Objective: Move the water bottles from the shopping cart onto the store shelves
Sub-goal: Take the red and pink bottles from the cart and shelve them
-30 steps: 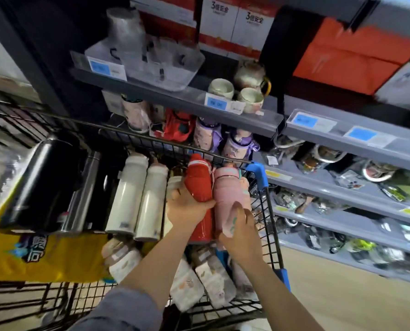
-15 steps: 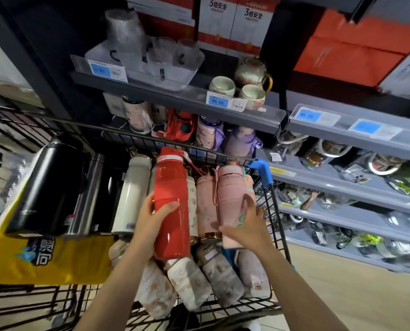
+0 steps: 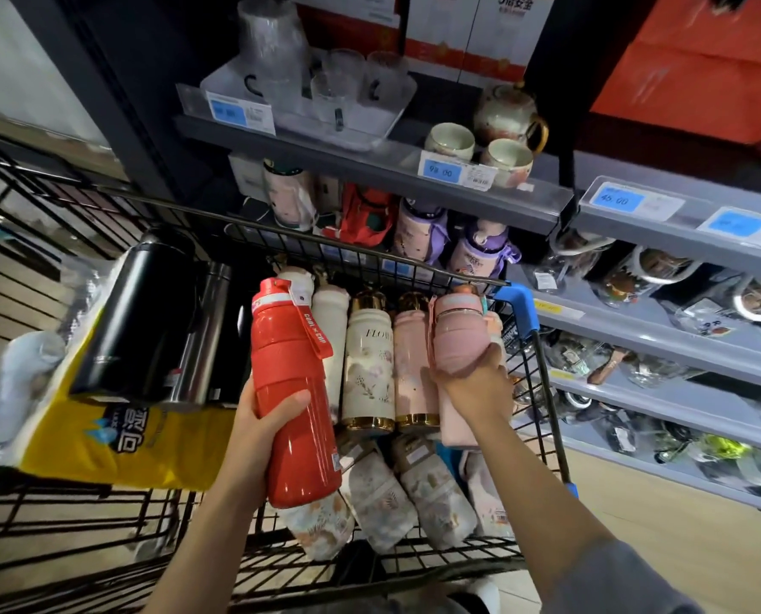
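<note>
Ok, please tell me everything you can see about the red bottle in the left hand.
The tall red plastic-looking water bottle has a glossy smooth lower body, a ribbed matte upper band, a white ring under its red lid and a red strap with white letters hanging down its side. It is closed, nearly upright and tilted slightly, held above the black wire shopping cart. The left hand wraps its middle, thumb in front. Whether it touches the white bottle behind is unclear.

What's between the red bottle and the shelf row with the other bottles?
The cart's front wire rim rises between the red bottle, held in the left hand, and the bottle shelf. The upper shelf's lip overhangs that row, so the opening looks tight.
</note>
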Available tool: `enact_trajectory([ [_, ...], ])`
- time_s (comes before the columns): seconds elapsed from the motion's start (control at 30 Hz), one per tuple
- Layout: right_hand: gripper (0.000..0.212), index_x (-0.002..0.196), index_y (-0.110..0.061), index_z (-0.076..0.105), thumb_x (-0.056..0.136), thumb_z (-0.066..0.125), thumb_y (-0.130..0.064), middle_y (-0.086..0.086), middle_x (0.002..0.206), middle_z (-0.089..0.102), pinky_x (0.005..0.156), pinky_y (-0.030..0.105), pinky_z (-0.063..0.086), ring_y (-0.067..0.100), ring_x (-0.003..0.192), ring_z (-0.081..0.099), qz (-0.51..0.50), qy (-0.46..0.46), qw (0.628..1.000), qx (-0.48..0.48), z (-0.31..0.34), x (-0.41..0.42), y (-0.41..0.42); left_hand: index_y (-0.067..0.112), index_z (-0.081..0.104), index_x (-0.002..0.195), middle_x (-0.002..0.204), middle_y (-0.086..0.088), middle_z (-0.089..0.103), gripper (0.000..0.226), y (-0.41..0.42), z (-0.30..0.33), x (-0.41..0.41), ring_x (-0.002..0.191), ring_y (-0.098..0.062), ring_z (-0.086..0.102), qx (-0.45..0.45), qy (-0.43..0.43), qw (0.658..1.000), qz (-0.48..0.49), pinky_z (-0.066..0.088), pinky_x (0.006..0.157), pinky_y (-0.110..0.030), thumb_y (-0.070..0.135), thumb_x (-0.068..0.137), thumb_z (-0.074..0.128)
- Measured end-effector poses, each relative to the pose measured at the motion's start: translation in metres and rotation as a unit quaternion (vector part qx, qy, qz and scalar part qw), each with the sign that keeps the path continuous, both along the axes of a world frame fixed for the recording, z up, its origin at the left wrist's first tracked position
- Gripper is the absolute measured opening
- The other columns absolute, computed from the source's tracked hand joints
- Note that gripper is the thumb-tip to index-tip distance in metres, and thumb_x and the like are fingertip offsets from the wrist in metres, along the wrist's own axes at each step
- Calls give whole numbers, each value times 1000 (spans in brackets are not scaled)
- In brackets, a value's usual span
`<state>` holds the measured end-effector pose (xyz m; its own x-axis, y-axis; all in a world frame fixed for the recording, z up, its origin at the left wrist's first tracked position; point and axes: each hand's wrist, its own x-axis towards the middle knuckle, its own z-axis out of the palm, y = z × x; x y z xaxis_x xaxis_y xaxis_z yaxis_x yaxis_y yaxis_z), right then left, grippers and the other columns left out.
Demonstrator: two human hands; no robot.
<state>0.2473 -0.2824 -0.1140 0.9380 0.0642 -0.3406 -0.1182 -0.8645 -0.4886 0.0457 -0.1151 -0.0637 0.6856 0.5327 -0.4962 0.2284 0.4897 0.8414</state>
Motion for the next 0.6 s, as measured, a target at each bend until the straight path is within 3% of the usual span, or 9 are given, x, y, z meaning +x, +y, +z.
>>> enact_trajectory([
  [0.17, 96, 128, -12, 31, 60, 78, -59, 15, 122, 52, 84, 42, 49, 37, 108, 54, -21, 34, 998, 48, 1, 8, -2, 28, 47, 125, 104, -11, 66, 89, -6, -1, -5, 75, -23, 73, 9, 5, 1000, -2, 56, 53, -31, 41, 43, 79],
  [0.3, 110, 134, -10, 33, 51, 82, -64, 14, 131, 41, 95, 38, 41, 33, 123, 44, -21, 100, 995, 4, 6, 18, -3, 33, 49, 120, 112, -11, 64, 86, -10, -5, -9, 83, -26, 72, 15, 14, 1000, -9, 57, 57, -33, 46, 41, 79],
  [0.47, 112, 129, -12, 40, 38, 78, -64, 10, 121, 52, 85, 35, 48, 30, 109, 53, -27, 84, 994, 65, 20, 6, -10, 43, 47, 124, 124, -13, 54, 93, -18, -7, -6, 101, -35, 65, 29, 16, 999, -6, 59, 69, -47, 54, 40, 86],
  [0.53, 101, 129, -13, 43, 44, 80, -53, 6, 118, 57, 86, 36, 50, 27, 105, 57, -24, 64, 990, 120, 32, 1, -19, 35, 44, 129, 115, -9, 60, 91, -26, 2, 4, 93, -30, 67, 34, 4, 999, -10, 58, 61, -39, 36, 49, 88],
  [0.6, 89, 129, -17, 44, 53, 83, -42, 1, 117, 59, 88, 38, 51, 23, 104, 59, -16, 43, 981, 187, 51, 0, -32, 35, 47, 122, 104, -5, 65, 84, -40, 16, 20, 80, -25, 70, 46, -19, 999, -8, 57, 54, -32, 23, 49, 87],
])
